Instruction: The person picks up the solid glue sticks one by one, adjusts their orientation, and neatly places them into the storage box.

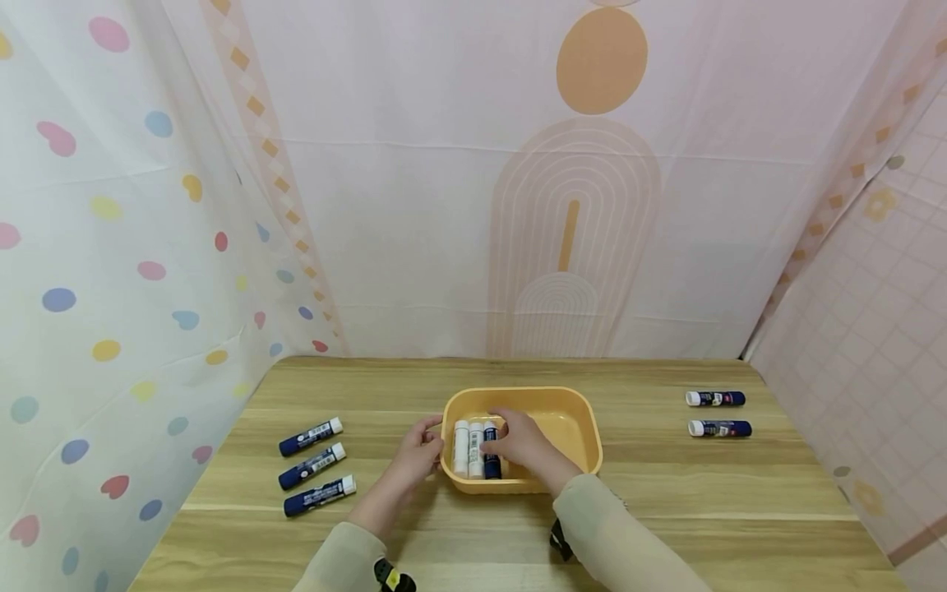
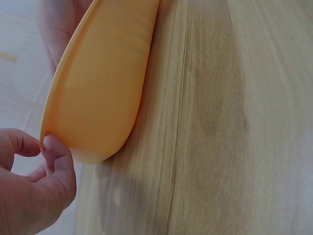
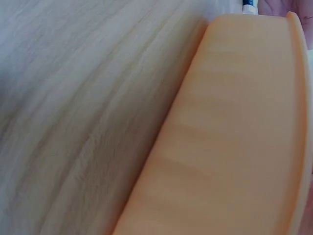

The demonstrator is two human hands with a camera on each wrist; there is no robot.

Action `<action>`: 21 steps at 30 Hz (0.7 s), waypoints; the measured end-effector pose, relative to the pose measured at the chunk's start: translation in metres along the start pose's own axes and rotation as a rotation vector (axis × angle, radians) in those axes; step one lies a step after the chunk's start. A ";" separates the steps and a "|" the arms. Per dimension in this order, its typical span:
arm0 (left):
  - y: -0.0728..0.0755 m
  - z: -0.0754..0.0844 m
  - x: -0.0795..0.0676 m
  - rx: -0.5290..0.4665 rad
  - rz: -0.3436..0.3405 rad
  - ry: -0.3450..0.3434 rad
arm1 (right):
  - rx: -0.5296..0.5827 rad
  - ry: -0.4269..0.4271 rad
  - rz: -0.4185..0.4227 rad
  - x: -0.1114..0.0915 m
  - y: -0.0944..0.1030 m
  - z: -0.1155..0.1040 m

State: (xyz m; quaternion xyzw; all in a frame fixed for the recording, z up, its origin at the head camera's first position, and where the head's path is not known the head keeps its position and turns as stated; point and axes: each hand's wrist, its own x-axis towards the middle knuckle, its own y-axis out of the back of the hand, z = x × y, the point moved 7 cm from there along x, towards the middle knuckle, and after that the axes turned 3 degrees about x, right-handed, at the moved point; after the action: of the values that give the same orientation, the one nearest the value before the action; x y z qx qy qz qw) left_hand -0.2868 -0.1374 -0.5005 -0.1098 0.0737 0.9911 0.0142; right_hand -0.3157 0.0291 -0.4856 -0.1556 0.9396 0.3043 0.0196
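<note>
In the head view, a yellow-orange plastic basket [image 1: 518,487] stands at the middle of the table. My left hand [image 1: 418,450] pinches its left rim between thumb and fingers; the left wrist view shows this grip on the basket wall [image 2: 102,93] closely. Inside the basket, two white glue sticks [image 1: 469,462] lie side by side at the left end. A navy glue stick [image 1: 491,467] lies right beside them. My right hand [image 1: 521,444] reaches in over the front rim and holds this navy stick, thumb on its left side and fingers toward its far end.
Three navy glue sticks with white caps [image 1: 314,466] lie in a slanted row on the left of the table. Two more navy glue sticks [image 1: 719,428] lie at the right. A patterned cloth [image 1: 414,247] hangs behind the table's back edge.
</note>
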 end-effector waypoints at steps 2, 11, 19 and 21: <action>0.000 0.000 0.000 0.000 0.000 0.000 | -0.013 0.049 -0.004 -0.003 0.003 -0.004; 0.002 -0.001 0.001 -0.020 -0.001 -0.002 | -0.198 0.206 0.054 -0.030 0.033 -0.013; 0.001 -0.001 0.000 0.002 0.008 0.006 | -0.348 0.428 0.192 -0.051 0.078 -0.009; 0.001 0.000 0.000 0.007 0.013 0.008 | -0.366 0.482 0.219 -0.058 0.091 -0.005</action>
State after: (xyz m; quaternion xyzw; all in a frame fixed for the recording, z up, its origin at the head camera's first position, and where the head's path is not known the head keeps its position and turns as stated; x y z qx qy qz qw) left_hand -0.2864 -0.1381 -0.5007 -0.1131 0.0777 0.9905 0.0079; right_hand -0.2879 0.1119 -0.4226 -0.1222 0.8580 0.4231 -0.2646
